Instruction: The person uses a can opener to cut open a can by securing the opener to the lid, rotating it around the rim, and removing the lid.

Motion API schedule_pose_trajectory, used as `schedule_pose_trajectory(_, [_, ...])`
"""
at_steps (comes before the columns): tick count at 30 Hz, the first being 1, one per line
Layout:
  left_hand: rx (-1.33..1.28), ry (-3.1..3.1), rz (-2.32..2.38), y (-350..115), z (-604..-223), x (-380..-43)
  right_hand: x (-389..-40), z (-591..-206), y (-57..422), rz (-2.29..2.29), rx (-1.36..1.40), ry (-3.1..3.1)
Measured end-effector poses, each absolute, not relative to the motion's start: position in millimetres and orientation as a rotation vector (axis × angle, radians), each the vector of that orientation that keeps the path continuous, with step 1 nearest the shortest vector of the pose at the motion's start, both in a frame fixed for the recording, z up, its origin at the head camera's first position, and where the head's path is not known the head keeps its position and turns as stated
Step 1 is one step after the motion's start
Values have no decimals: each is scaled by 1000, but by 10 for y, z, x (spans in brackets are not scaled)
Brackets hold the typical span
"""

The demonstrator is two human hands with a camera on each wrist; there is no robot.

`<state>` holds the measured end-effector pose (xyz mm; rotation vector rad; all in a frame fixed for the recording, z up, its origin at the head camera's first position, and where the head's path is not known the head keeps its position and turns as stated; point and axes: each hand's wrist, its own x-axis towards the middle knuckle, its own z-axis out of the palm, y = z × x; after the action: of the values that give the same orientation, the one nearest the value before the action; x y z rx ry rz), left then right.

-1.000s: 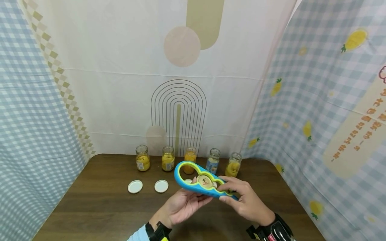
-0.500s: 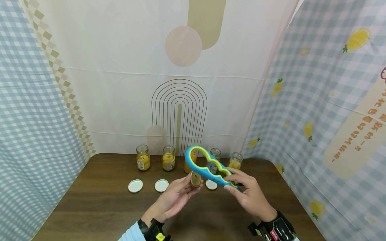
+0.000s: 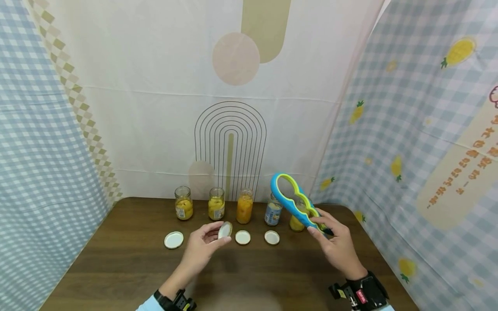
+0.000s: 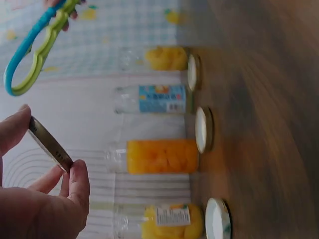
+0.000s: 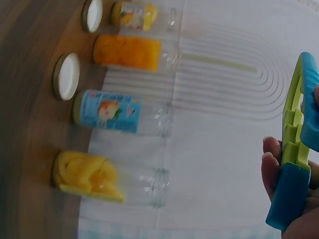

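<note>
My left hand [image 3: 200, 249] pinches a metal jar lid [image 3: 225, 230] between thumb and fingers, tilted and raised above the table. Its pale inner face shows in the head view; the left wrist view shows the lid [image 4: 51, 144] nearly edge-on. In my right hand [image 3: 336, 244] is a blue and lime-green jar opener [image 3: 289, 196], held by its narrow end with the big loop pointing up and left. The opener partly covers the rightmost jar [image 3: 296, 223], which holds yellow fruit. Lids lie on the table, white insides up, at the left [image 3: 173, 240] and near the middle [image 3: 243, 237].
Lidless glass jars stand in a row along the table's back: yellow fruit [image 3: 184, 208], more yellow fruit [image 3: 216, 209], orange fruit [image 3: 244, 209], and a blue-labelled jar [image 3: 273, 213]. Another lid [image 3: 272, 237] lies before the blue-labelled one. Cloth curtains [image 3: 155, 129] hang behind the table [image 3: 116, 268].
The lid has come out of the jar opener in my left hand, moved left and turned its pale inside into view. My right hand has carried the opener up and right.
</note>
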<state>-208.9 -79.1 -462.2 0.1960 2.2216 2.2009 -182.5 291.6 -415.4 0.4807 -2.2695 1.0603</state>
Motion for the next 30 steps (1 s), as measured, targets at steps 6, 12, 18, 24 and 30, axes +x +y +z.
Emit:
schedule_pose_trajectory(6, [224, 2406, 2118, -875, -4656, -2062, -1837, -4212, 3009, 1070, 417, -2310])
schedule_pose_trajectory(12, [235, 2507, 2022, -809, -4674, -2039, -1858, -4240, 3004, 1082, 417, -2294])
schedule_pose_trajectory(18, [349, 2681, 1790, -618, -4794, -2026, -1875, -4233, 2966, 1106, 437, -2261])
schedule_pose_trajectory(24, [651, 2733, 1489, -185, -4911, -2054, -1886, -4209, 2973, 1098, 444, -2255])
schedule_pose_trajectory(30, [885, 2749, 1029, 378, -4976, -2144, -1884, -4208, 2960, 1090, 446, -2257])
